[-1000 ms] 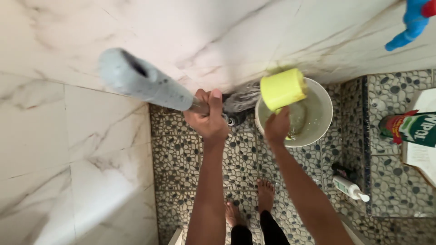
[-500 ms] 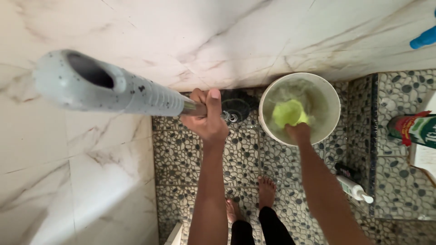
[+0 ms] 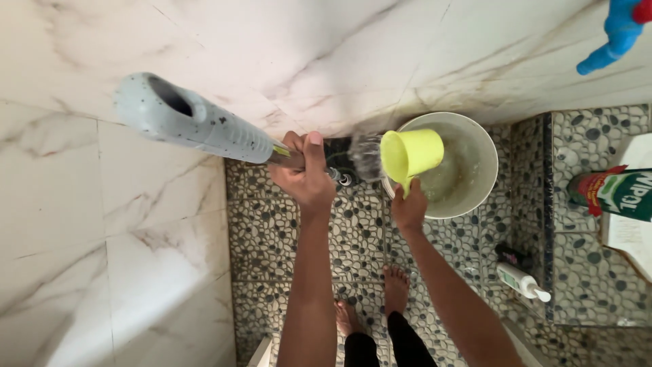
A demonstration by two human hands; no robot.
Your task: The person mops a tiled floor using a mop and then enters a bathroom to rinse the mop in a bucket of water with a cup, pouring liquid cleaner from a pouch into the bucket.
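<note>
Right now the right hand [image 3: 409, 209] is clamped on the handle of a yellow mug [image 3: 409, 155], tipped and spilling water beside the white bucket [image 3: 475, 197]. The left hand [image 3: 307, 178] grips a grey mop handle [image 3: 197, 126] tightly. Wet pebble floor [image 3: 272, 238] under bare feet [image 3: 396, 289] risks a slip; a soaked grip might let the handle slide.
</note>
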